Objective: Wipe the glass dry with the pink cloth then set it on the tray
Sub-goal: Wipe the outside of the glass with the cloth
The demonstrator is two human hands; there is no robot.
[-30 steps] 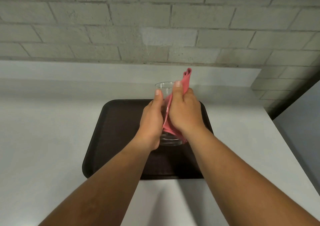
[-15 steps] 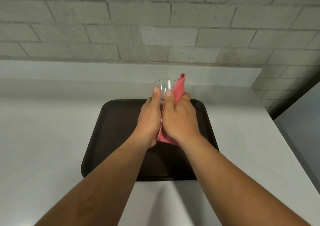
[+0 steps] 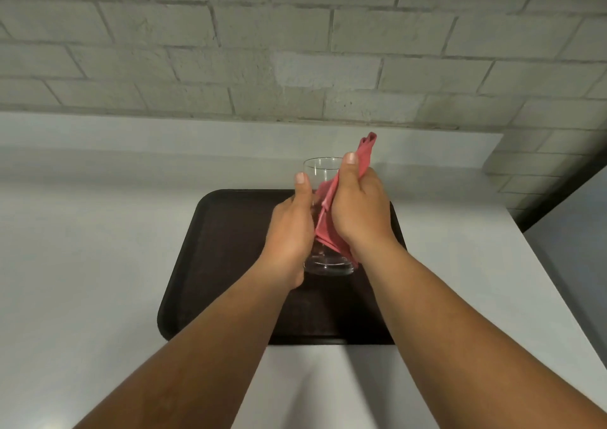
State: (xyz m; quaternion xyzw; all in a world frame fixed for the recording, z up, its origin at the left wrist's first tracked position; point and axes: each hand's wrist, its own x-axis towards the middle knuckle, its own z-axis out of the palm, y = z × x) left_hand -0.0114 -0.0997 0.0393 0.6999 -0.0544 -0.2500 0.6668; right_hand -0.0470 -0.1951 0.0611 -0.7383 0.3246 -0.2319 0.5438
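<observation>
Head camera shows the clear, straight-sided drinking glass (image 3: 323, 218) more exposed than half a second ago: its thick base, then hidden behind the hands, now shows below them, and the right thumb has slid up to the rim while the cloth's free tip pokes higher behind it. I read this as another rubbing stroke along the glass wall, so drying is under way and the placing step has not begun.

Relative to the glass, the left hand (image 3: 290, 231) is wrapped around its left side, thumb lying up the near wall, fingers closed on it. The right hand (image 3: 359, 212) presses the crumpled pink cloth (image 3: 331, 222) against the glass's right side and is clamped on that cloth, which lies between palm and glass. The glass stands roughly upright, held above the dark brown rectangular plastic tray (image 3: 226, 264). Whether its base touches the tray I cannot tell. The tray sits on the pale grey counter (image 3: 98, 264) below the glass.
</observation>
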